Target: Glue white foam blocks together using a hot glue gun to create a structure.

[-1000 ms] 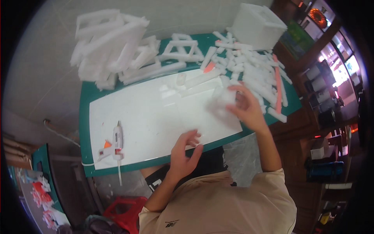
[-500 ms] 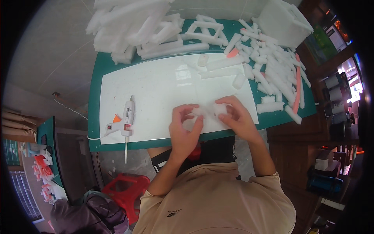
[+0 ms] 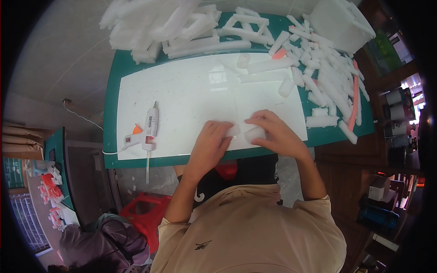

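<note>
Low over the front part of the white board [image 3: 182,95], my left hand [image 3: 210,140] closes its fingers on a small white foam piece [image 3: 233,131], mostly covered by the fingers. My right hand [image 3: 278,135] pinches a second, chunkier white foam block [image 3: 255,133] between thumb and fingers. A narrow gap separates the two pieces. To the left, a white hot glue gun [image 3: 150,129] with an orange trigger lies on the board, its clear glue stick jutting past the table's front edge.
Cut white foam strips [image 3: 325,86] heap up at the right, with a few pink ones. Foam frames [image 3: 246,27] and a tall foam stack [image 3: 145,27] stand at the back. A foam box [image 3: 339,22] sits at the back right. A red stool [image 3: 143,214] is below left.
My left hand has turned so its back faces up more, and its fingers have closed further over its foam piece. The right hand has shifted its grip on its block. The view has moved slightly.
</note>
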The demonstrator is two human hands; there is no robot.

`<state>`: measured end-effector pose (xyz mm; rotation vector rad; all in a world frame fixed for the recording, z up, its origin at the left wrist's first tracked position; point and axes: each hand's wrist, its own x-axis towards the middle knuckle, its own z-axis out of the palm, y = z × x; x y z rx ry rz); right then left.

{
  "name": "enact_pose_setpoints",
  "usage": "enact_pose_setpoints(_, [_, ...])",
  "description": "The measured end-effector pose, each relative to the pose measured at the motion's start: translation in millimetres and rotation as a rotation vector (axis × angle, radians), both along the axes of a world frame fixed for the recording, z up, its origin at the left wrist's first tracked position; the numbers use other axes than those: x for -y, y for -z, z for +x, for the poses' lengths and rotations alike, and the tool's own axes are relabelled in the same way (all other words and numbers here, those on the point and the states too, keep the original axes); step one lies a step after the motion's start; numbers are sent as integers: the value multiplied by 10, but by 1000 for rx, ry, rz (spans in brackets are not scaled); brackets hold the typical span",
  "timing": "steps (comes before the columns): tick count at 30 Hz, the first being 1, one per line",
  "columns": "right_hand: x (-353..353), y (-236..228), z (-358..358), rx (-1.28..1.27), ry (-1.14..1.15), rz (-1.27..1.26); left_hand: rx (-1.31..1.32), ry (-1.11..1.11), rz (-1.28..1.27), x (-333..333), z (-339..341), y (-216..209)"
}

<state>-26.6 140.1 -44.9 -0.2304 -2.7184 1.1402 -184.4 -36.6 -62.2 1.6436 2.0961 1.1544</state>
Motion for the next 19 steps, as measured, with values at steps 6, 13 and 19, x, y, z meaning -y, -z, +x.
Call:
enact_pose_setpoints(6, [56,62,37,9,78,-55,67,63,15,-6,36,-35])
enact_pose_setpoints(13, [67,111,100,-18,62,-3,65,70,28,-34,92,-41])
enact_pose_setpoints(19, [65,157,101,-21,53,-40,72,97,8,-30,76,-12])
